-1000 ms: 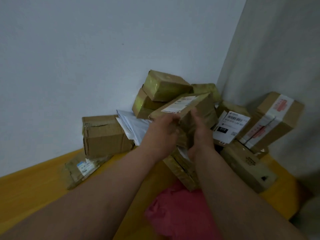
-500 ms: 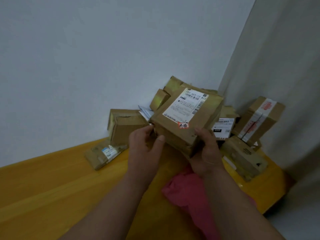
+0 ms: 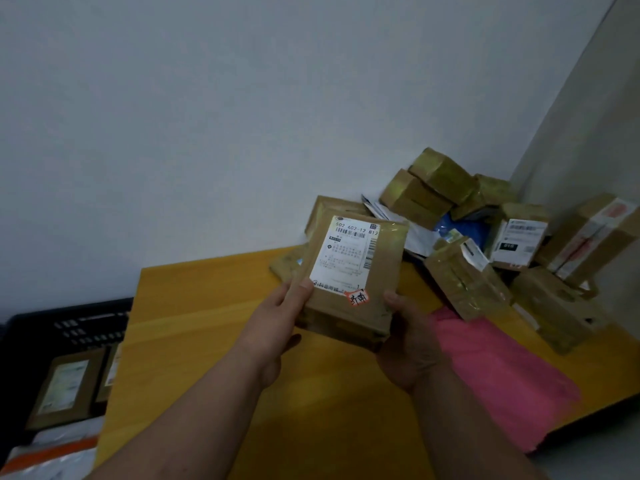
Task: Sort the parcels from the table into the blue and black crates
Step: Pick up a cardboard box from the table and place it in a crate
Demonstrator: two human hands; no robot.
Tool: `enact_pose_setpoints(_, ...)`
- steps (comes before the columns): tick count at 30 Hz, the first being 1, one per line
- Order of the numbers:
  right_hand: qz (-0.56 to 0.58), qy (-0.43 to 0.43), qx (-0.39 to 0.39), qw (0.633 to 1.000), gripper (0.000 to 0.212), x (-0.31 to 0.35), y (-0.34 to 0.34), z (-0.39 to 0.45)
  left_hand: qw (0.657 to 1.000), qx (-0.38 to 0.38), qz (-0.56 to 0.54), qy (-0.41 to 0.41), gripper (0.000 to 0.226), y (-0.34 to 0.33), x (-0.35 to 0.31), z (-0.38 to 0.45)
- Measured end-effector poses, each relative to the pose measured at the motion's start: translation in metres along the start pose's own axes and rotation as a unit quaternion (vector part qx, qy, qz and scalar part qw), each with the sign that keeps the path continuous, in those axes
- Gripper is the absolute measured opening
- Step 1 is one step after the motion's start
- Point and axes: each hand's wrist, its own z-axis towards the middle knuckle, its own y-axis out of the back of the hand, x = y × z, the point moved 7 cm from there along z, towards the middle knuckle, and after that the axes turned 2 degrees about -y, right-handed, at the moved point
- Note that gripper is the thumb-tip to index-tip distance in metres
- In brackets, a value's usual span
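I hold a cardboard parcel (image 3: 353,278) up off the table (image 3: 214,327) with both hands, its label side tipped toward me. My left hand (image 3: 277,317) grips the lower left edge, thumb pressed on the corner of the white label (image 3: 346,254); my right hand (image 3: 407,344) cups the lower right corner, thumb on top and the other fingers hidden underneath. The label's top line reads 502 602-12 812 (the smaller print is too blurred to read), and a small orange sticker (image 3: 358,298) sits at its lower edge.

Behind the parcel another brown box (image 3: 332,209) is mostly covered by it. Further right, a heap of taped boxes (image 3: 440,188) is piled into the corner, with white mailers (image 3: 419,237) and something blue (image 3: 467,230) half buried among them. A pink bag (image 3: 502,375) lies flat on the table beside my right wrist.

Down at the left, the black crate (image 3: 65,323) is cut off by the frame edge; inside it I can make out two brown parcels (image 3: 65,386), their labels unreadable.
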Motion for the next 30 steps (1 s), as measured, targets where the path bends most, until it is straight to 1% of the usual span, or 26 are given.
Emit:
enact_pose_setpoints(2, -0.003, -0.018, -0.003, 1.000, 0.058, -0.011, -0.009, -0.001, 1.000, -0.013, -0.018, -0.001, 0.040, 0.014, 0.004, -0.008)
enact_pose_setpoints(4, -0.016, -0.037, -0.008, 0.999, 0.055, -0.020, -0.016, 0.001, 0.999, -0.030, -0.033, -0.011, 0.036, 0.025, 0.006, -0.013)
enact_pose_setpoints(7, -0.069, -0.065, -0.012, 0.995, 0.058, -0.028, -0.025, 0.007, 0.997, -0.064, -0.049, -0.023, 0.032, 0.039, 0.007, -0.019)
enact_pose_setpoints(9, -0.092, -0.063, -0.009, 0.994, 0.055, -0.031, -0.028, 0.012, 0.995, -0.083, -0.060, -0.021, 0.030, 0.043, 0.009, -0.023)
enact_pose_setpoints(11, -0.080, -0.051, 0.001, 0.995, 0.050, -0.034, -0.031, 0.016, 0.993, -0.097, -0.063, -0.019, 0.029, 0.044, 0.012, -0.027)
enact_pose_setpoints(13, -0.078, -0.059, 0.016, 0.995, 0.052, -0.038, -0.032, 0.017, 0.991, -0.113, -0.070, -0.021, 0.028, 0.045, 0.015, -0.030)
enact_pose_setpoints(16, -0.102, -0.098, 0.030, 0.989, 0.062, -0.051, -0.034, 0.016, 0.988, -0.135, -0.073, -0.022, 0.022, 0.049, 0.022, -0.037)
enact_pose_setpoints(18, -0.111, -0.115, 0.033, 0.987, 0.060, -0.061, -0.034, 0.017, 0.987, -0.141, -0.069, -0.026, 0.019, 0.053, 0.027, -0.044)
enact_pose_setpoints(22, -0.114, -0.138, 0.046, 0.983, 0.045, -0.085, -0.048, 0.014, 0.984, -0.169, -0.035, -0.034, 0.030, 0.073, 0.030, -0.062)
enact_pose_setpoints(26, -0.130, -0.161, 0.041, 0.977, 0.046, -0.110, -0.077, 0.009, 0.980, -0.189, -0.045, -0.031, 0.038, 0.105, 0.030, -0.084)
enact_pose_setpoints(30, -0.168, -0.184, 0.050, 0.967, 0.049, -0.140, -0.117, 0.002, 0.977, -0.203, -0.047, -0.038, 0.035, 0.153, 0.031, -0.108)
